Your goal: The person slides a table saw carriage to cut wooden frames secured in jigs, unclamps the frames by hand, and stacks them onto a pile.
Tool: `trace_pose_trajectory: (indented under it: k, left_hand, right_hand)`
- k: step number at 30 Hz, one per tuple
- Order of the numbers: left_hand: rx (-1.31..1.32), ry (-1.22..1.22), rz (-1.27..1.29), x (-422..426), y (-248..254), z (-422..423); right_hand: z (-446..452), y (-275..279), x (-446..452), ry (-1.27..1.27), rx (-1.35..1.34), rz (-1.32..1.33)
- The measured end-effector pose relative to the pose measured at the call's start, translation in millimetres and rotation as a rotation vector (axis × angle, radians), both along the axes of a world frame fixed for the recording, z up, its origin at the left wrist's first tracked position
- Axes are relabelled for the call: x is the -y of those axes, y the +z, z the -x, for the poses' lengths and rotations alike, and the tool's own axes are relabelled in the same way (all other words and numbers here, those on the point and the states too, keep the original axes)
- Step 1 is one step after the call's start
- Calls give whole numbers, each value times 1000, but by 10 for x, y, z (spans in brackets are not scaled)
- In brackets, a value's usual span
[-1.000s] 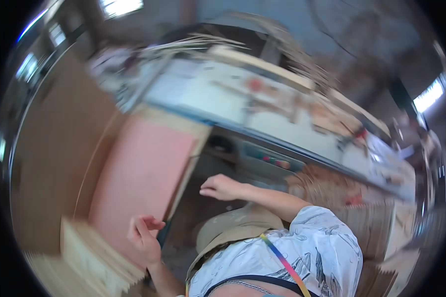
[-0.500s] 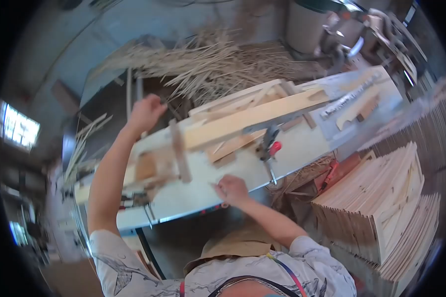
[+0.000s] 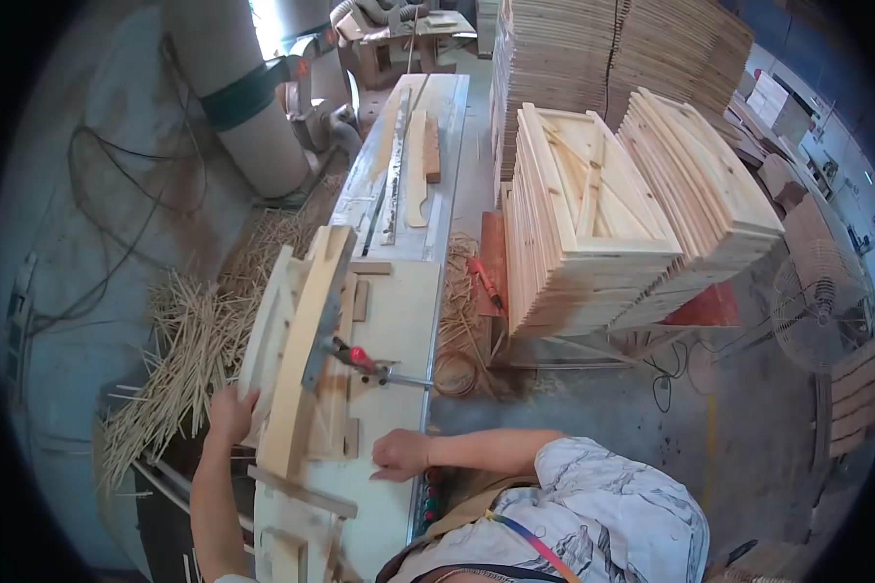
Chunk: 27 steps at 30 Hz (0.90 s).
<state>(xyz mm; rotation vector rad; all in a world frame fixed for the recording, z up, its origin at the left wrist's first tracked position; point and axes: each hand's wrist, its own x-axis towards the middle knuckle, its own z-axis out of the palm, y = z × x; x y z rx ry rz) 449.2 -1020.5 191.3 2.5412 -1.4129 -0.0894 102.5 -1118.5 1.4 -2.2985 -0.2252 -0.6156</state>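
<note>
1. Head view: I find the wooden frame (image 3: 265,340) on the worktable (image 3: 403,306), at the left fingertips and extending away beyond them.
2. Left hand (image 3: 231,416): the fingers are partly curled at the outer curved rail of the frame and appear to touch it. I cannot tell how firmly they close on it.
3. Right hand (image 3: 402,455): the fingers are loosely bent inward above the tabletop, near its edge. The palm is hidden from me, so I cannot tell whether they hold anything.
4. Obstructions: a thick wooden bar (image 3: 297,398) stands just right of the left fingertips and appears to lie over the frame. A clamp with a red handle (image 3: 362,358) sits beyond the right fingers; a small block (image 3: 351,437) lies to their left. Loose wood strips (image 3: 180,340) are heaped beyond and left of the left fingers.
5. Handling estimate: I judge the frame light for its span, stiff along the rails, and dry rather than slippery. The thin inner slats, between the two hands, are probably its weakest part; raw edges may splinter.
6. Recommended hold: I would grip the outer rail at the left fingertips, thumb above and fingers beneath, clear of the slats and the bar.
</note>
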Motion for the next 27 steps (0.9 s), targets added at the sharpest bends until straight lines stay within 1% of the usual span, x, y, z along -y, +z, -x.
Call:
trace_pose_trajectory:
  k: [1, 2, 3, 4, 5, 6, 7, 8, 9, 10, 11, 12, 13, 14, 15, 16, 17, 18, 19, 20, 21, 22, 23, 24, 25, 26, 27]
  left_hand:
    - [5, -9, 11, -85, 112, 98]
    - [12, -15, 34, -161, 246, 177]
    - [20, -22, 57, -258, 411, 253]
    - [-23, 4, 88, -445, 680, 320]
    - [47, 49, 115, -802, 909, 366]
    - [116, 96, 141, -1105, 1038, 312]
    - [224, 46, 412, -1484, 814, -194]
    - [-12, 77, 718, -1700, 793, -371]
    - [-225, 62, 1053, -1915, 775, -544]
    - [-238, 102, 1055, -2143, 950, -398]
    - [-252, 142, 1056, -2391, 1089, -298]
    - [-168, 303, 947, -2591, 1301, 99]
    - [-95, 454, 821, -2812, 1508, 522]
    - [-94, 512, 820, -2860, 1530, 675]
    - [-94, 570, 819, -2895, 1554, 840]
    - [-96, 628, 818, -2911, 1575, 1007]
    - [-5, 672, 794, -3063, 1596, 1264]
    - [39, 726, 864, -3350, 1610, 1517]
    - [79, 713, 906, -3591, 1666, 1732]
    - [195, 790, 1015, -3826, 1689, 2065]
    - [282, 935, 1006, -4178, 1594, 2438]
    - [454, 1031, 1153, -4418, 1483, 2756]
    - [492, 1139, 1219, -4629, 1263, 3129]
    - [522, 1228, 1287, -4731, 1028, 3463]
    - [459, 1389, 1166, -4670, 847, 3753]
    - [314, 1533, 987, -4552, 633, 3998]
    - [204, 1534, 945, -4363, 401, 4179]
  right_hand:
    - [22, 38, -47, -28, 35, -11]
    - [22, 70, -82, -39, -16, -30]
    - [8, 144, -153, -48, -11, -19]
    - [-28, 234, -227, -64, -32, -70]
    - [-32, 353, -292, -54, -59, -118]
    - [9, 749, -418, -18, 66, -120]
    - [1, 1077, -487, -31, 183, -41]
    - [-43, 1386, -507, -43, 301, 35]
    - [-152, 1727, -444, -175, 376, 43]
    - [-284, 2165, -469, -259, 441, 29]
    - [-448, 2622, -467, -325, 379, 17]
    - [-998, 2685, -467, -455, 353, -21]
    - [-1577, 2735, -543, -558, 468, 47]
    - [-1897, 3087, -621, -297, 305, -143]
    - [-1998, 3504, -777, -41, 109, -305]
    - [-1752, 4000, -1185, -73, 64, -511]
    - [-1902, 4031, -1266, 109, 50, -639]
    - [-2264, 3978, -1233, 231, 96, -549]
    - [-2319, 4047, -1354, 303, 155, -551]
    - [-2412, 4041, -1437, 358, 136, -491]
    - [-2560, 3941, -1577, 451, 75, -512]
    - [-2684, 3804, -1656, 494, -11, -440]
    - [-2813, 3638, -1805, 539, -92, -364]
    - [-2901, 3430, -1980, 578, -114, -300]
    - [-2979, 3219, -2132, 594, -132, -317]
    - [-3066, 2997, -2303, 619, -150, -67]
    - [-3157, 2756, -2464, 642, -161, 183]
